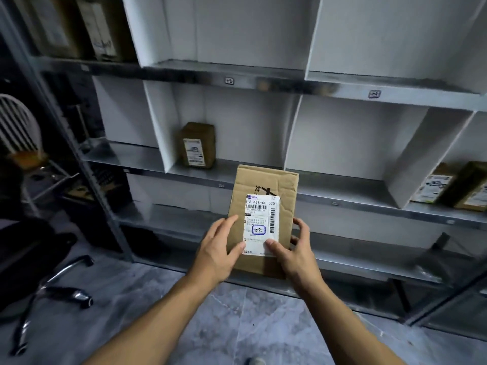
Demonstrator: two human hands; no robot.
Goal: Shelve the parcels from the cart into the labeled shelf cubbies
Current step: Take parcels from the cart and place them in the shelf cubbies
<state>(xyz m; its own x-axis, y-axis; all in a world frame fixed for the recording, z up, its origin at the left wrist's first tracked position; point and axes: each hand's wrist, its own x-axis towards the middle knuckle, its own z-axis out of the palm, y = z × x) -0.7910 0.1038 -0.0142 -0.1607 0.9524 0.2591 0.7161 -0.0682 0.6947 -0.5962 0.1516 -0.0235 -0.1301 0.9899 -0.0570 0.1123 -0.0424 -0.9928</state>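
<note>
I hold a brown cardboard parcel upright in front of the metal shelf, its white shipping label facing me with a handwritten "22" in a blue box. My left hand grips its lower left edge, thumb on the label. On the lower right edge sits my right hand, thumb on the label and fingers behind. Small tags mark the shelf rails. A smaller parcel stands in the middle cubby behind. The cart is out of view.
Two more parcels lean in the cubby at far right, and boxes fill the top left shelf. White dividers split the cubbies. An office chair base stands on the grey tiled floor at left.
</note>
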